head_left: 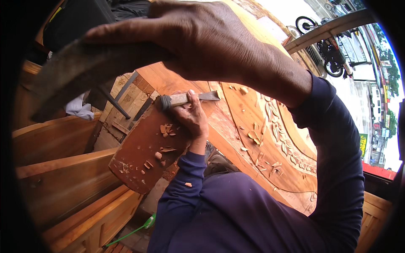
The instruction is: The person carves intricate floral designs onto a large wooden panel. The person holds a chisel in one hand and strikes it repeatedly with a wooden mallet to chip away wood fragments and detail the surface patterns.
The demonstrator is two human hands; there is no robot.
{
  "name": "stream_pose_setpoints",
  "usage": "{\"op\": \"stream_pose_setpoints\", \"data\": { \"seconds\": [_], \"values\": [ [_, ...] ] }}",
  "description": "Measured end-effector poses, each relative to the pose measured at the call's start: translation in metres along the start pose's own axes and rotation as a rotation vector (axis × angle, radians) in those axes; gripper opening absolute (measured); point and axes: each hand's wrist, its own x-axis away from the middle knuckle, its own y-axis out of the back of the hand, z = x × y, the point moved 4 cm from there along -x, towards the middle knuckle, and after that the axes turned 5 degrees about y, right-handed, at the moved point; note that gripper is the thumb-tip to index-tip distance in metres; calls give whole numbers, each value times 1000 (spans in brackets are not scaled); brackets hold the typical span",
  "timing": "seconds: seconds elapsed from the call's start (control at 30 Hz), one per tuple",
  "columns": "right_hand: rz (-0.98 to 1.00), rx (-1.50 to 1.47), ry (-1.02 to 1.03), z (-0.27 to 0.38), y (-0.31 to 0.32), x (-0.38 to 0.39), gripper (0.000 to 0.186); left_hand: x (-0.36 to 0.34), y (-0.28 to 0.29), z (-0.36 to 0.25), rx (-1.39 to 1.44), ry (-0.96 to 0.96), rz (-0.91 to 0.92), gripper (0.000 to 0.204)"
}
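My left hand [195,118] is wrapped round a chisel [180,99] with a pale wooden handle, its butt bound in dark wrapping. The flat metal blade points right, its edge at the surface of a carved wooden panel [236,120]. Raised high across the top of the view, my right hand [202,40] grips a dark, heavy wooden mallet [97,63], blurred by motion; it is held up and apart from the chisel's butt. Leaf-and-vine relief [276,130] runs along the panel, with curled wood shavings [254,137] scattered over it.
A reddish-brown board [139,156] strewn with chips lies below my left hand. Wooden panels [63,177] stand along the left. A white cloth [79,109] and a black bag [76,25] lie further up. Motorcycles [333,55] stand outside at the upper right.
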Motion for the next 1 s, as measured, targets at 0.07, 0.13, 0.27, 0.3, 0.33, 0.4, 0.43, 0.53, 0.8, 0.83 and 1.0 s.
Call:
{"op": "stream_pose_setpoints", "data": {
  "seconds": [0.07,0.13,0.27,0.3,0.33,0.4,0.43,0.53,0.8,0.83,1.0],
  "values": [
    [-38,-58,-62,2,-4,8,69,1,-1,-6,-56,-22,11,42],
    [97,-229,-94,-6,-28,32,65,5,-6,-14,-185,28,83,41],
    [674,344,228,-14,-41,42,65,4,-10,-5,-40,55,52,42],
    [673,342,233,-14,-41,40,65,4,-11,-4,11,48,43,43],
    [526,271,174,-15,-35,37,69,5,-11,-3,62,41,34,44],
    [364,72,-23,-3,-27,24,80,5,-2,3,-6,11,40,44],
    [265,-32,-22,2,-30,23,82,4,0,3,-68,-29,52,45],
    [476,135,95,-3,-40,48,80,6,-8,-7,-65,-31,53,43],
    [281,157,59,3,-31,30,73,5,-8,3,61,7,53,44],
    [246,46,27,4,-35,37,67,7,-4,-2,-204,-42,73,48],
    [729,452,312,3,-50,49,55,5,-12,-10,131,32,37,48]
  ]
}}
